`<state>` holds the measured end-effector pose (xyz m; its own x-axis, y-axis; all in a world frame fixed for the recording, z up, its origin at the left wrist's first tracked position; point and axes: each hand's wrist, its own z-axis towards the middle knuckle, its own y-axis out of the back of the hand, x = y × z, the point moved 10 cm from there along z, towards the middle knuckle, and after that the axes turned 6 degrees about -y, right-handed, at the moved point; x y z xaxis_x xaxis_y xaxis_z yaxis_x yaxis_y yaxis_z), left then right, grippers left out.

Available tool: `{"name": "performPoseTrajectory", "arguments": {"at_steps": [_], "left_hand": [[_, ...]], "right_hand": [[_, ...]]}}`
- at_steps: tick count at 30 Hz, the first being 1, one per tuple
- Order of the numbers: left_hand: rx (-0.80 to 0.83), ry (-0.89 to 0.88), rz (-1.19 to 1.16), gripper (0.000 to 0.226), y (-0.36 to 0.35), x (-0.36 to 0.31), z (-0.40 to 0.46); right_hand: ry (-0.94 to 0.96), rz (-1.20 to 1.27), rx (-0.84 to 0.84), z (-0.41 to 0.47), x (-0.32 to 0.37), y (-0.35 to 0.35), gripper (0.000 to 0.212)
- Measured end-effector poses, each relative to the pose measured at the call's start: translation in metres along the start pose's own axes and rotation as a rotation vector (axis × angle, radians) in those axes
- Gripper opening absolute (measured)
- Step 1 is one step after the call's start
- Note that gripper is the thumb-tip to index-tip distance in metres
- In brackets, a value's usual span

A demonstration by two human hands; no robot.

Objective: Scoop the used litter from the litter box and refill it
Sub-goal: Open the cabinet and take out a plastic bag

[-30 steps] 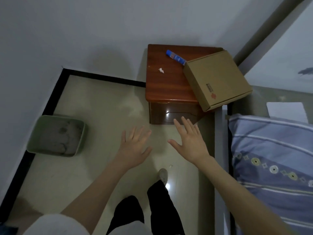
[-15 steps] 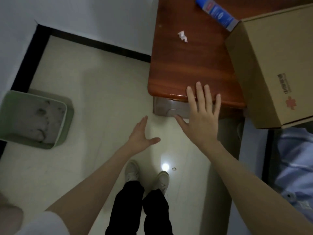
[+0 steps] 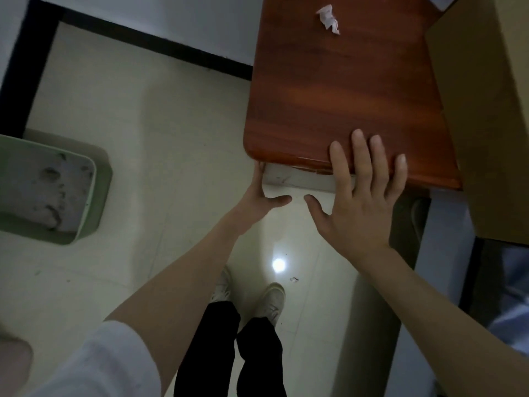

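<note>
The pale tiled floor (image 3: 137, 116) is glossy enough to throw back a round spot of light near the person's shoes, and a black skirting strip runs along the far wall. On the right stands the wooden cabinet (image 3: 337, 90): a reddish, polished top surface with rounded corners and a visible grain, and under its near edge a lighter drawer front (image 3: 297, 179). A plain cardboard box (image 3: 486, 116), matt and square-edged, overhangs the cabinet's right side.

The litter box (image 3: 57, 190) sits on the floor at the left, well apart from both hands. It is a pale green plastic tray with rounded corners, holding grey litter that is pitted and clumped with dark patches. Scooping has not begun, by the look of it, and no scoop or refill bag is in view.

The step in hand seems to be fetching supplies from the cabinet. The right hand (image 3: 360, 202) is open, its fingers straight and spread over the near edge of the top surface, thumb held out below. The left hand (image 3: 260, 199) reaches to the near left corner of the drawer front, thumb out; its fingers are partly hidden there, so I cannot tell whether they grip. The next move likely calls for a steady pull towards the person.

A crumpled white paper scrap (image 3: 329, 20) lies at the far end of the top.
</note>
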<state>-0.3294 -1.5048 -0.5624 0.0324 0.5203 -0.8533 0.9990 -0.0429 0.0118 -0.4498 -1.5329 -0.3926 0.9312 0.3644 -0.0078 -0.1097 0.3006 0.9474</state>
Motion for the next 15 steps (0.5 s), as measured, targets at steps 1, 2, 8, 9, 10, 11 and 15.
{"name": "performPoseTrajectory", "arguments": {"at_steps": [1,2,8,9,10,11,15], "left_hand": [[0.006,-0.006,-0.016,0.101,-0.001,0.002,0.000],[0.009,-0.008,-0.023,0.100,-0.001,0.003,0.000],[-0.041,0.007,0.057,0.088,0.015,0.009,-0.003],[-0.071,-0.003,0.101,0.085,0.020,0.006,-0.003],[-0.096,-0.019,0.151,0.081,0.025,0.004,-0.002],[-0.116,-0.033,0.205,0.076,0.028,0.003,-0.002],[-0.192,-0.036,0.371,0.045,0.034,0.012,-0.013]], "right_hand": [[0.000,-0.001,-0.006,0.000,0.000,0.000,0.075],[-0.001,-0.001,-0.015,0.001,0.000,-0.001,0.075],[-0.012,0.009,-0.056,0.001,0.000,-0.002,0.072],[-0.013,0.006,-0.061,0.001,0.000,-0.002,0.072],[-0.012,0.002,-0.065,0.001,-0.001,-0.002,0.072],[-0.010,-0.004,-0.066,0.001,-0.001,-0.002,0.073],[-0.002,-0.010,-0.056,0.003,-0.001,-0.003,0.074]]}}
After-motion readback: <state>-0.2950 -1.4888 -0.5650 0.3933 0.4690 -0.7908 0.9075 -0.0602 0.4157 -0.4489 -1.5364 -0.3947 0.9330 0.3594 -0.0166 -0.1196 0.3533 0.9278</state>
